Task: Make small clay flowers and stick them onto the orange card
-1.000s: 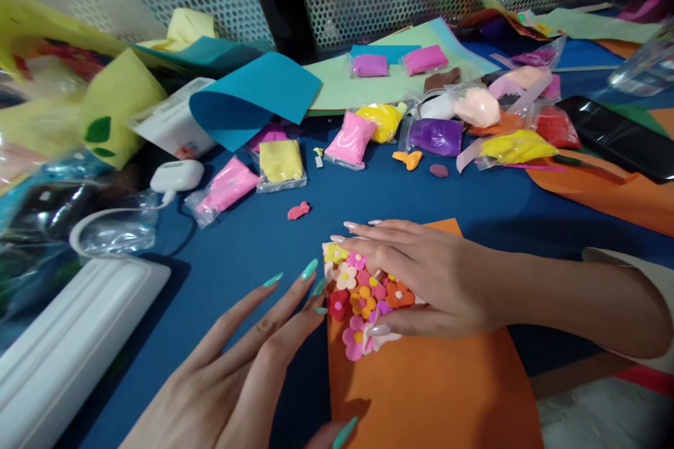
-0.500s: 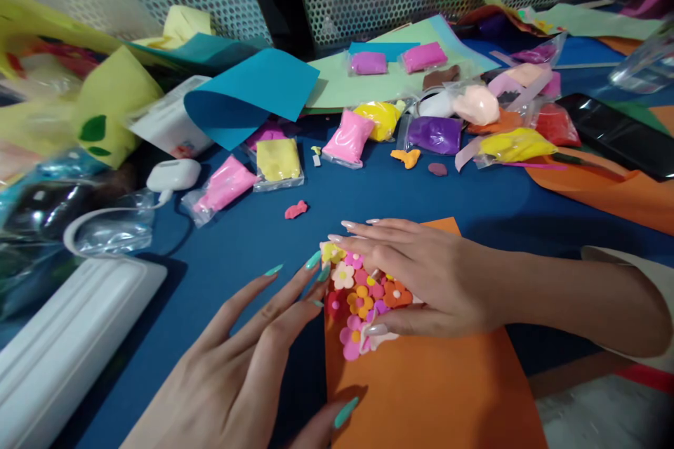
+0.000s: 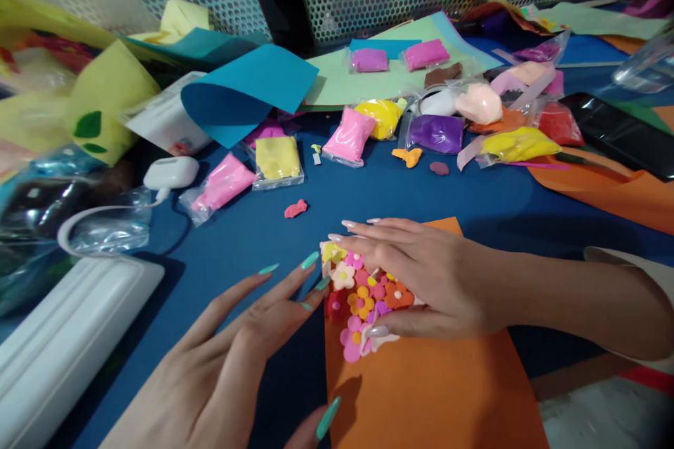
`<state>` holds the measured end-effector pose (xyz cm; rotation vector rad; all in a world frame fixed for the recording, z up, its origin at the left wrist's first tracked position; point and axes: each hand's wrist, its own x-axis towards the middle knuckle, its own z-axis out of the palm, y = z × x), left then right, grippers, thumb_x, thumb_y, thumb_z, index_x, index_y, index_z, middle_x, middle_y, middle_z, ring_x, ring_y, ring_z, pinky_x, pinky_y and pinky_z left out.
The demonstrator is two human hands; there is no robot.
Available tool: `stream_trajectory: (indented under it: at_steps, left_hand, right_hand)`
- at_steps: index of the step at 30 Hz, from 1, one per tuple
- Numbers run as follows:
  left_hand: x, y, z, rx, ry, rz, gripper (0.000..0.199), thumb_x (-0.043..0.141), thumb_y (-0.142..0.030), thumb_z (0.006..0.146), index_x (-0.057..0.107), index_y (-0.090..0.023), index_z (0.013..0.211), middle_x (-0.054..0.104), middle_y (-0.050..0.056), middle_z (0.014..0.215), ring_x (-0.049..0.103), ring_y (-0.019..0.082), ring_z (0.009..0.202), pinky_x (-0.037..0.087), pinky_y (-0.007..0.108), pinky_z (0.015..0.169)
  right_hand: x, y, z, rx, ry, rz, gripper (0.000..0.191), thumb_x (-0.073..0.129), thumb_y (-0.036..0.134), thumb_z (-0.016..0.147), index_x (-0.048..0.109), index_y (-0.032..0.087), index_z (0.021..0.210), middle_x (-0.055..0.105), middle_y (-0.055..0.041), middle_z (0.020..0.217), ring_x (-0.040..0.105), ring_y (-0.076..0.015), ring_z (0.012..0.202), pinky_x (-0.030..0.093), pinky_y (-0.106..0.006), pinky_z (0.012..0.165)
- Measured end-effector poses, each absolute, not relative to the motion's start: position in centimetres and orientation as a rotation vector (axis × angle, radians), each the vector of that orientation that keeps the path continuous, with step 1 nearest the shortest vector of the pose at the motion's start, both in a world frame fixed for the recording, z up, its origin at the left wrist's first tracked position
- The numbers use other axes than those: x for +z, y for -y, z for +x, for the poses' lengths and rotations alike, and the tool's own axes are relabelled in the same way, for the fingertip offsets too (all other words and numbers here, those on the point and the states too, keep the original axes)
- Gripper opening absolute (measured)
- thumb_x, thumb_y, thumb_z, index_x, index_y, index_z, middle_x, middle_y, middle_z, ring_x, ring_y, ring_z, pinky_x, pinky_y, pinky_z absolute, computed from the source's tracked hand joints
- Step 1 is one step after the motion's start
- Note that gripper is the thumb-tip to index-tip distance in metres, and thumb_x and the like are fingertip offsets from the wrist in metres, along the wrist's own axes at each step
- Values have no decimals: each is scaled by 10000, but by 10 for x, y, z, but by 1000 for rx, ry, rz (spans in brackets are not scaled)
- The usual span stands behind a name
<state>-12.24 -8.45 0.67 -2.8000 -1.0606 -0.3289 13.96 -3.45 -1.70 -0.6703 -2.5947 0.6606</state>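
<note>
An orange paper sheet (image 3: 421, 393) lies on the blue table, its upper part covered with small clay flowers (image 3: 361, 302) in pink, orange, yellow, red and cream. My right hand (image 3: 421, 277), with pale nails, lies palm down across the flowers and hides some of them. Its fingers are stretched out to the left, and the thumb rests by a white piece (image 3: 379, 340) near the lower flowers. My left hand (image 3: 236, 344), with turquoise nails, has its fingers spread at the sheet's left edge. One fingertip is right beside the red flower; whether it touches, I cannot tell.
Several clay packets, such as a pink one (image 3: 348, 137) and a purple one (image 3: 436, 133), lie behind the hands. A black phone (image 3: 621, 133) is at the right. A white power strip (image 3: 95, 337) with a plugged-in white adapter (image 3: 171, 174) lies at the left. Blue paper (image 3: 253, 91) curls behind.
My left hand has drawn back slightly to the left, its thumb too. My right hand stays in place on the flowers. The view has shifted a little.
</note>
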Motion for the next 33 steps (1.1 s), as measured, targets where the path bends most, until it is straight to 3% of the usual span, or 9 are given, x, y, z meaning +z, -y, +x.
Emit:
stream_trajectory:
  at_steps: [8, 12, 16, 22, 27, 33]
  left_hand:
    - [5, 92, -108, -293, 1108, -2789, 580, 533, -499, 737, 473, -121, 1173, 580, 140, 1221, 506, 319, 1182, 533, 388, 875]
    - [3, 92, -111, -318, 1148, -2817, 618, 516, -474, 745, 424, -125, 1247, 528, 128, 1293, 444, 301, 1251, 527, 360, 884]
    - [5, 82, -116, -291, 1093, -2858, 636, 494, -405, 757, 344, -136, 1314, 485, 118, 1345, 391, 298, 1293, 458, 444, 972]
    - [4, 74, -115, -297, 988, -2874, 609, 483, -479, 731, 411, -174, 1253, 505, 104, 1331, 435, 321, 1256, 446, 462, 969]
    - [8, 68, -119, -358, 991, -2951, 527, 517, -422, 739, 443, -159, 1189, 583, 124, 1230, 513, 282, 1189, 467, 396, 956]
    - [16, 55, -126, -445, 1206, -3071, 392, 483, -302, 749, 464, -178, 1120, 534, 106, 1288, 522, 240, 1174, 514, 301, 863]
  right_hand:
    - [-18, 35, 139, 610, 2617, -672, 574, 482, 412, 892, 371, 29, 1306, 348, -188, 1432, 200, -209, 1389, 204, -400, 1138]
    - [-18, 35, 139, 616, 2606, -665, 585, 492, 405, 886, 360, 33, 1318, 351, -194, 1429, 206, -207, 1388, 212, -404, 1135]
    - [-18, 35, 139, 627, 2601, -675, 615, 502, 405, 881, 323, 45, 1346, 347, -205, 1428, 210, -209, 1387, 218, -425, 1131]
    - [-18, 36, 139, 632, 2602, -682, 571, 490, 405, 888, 348, 63, 1322, 336, -188, 1439, 207, -212, 1387, 216, -431, 1131]
    - [-18, 36, 139, 596, 2620, -680, 593, 507, 407, 880, 364, 29, 1313, 348, -184, 1433, 213, -211, 1386, 197, -397, 1142]
    - [-16, 35, 139, 583, 2638, -685, 606, 487, 409, 891, 331, 44, 1348, 321, -149, 1455, 197, -199, 1391, 197, -384, 1143]
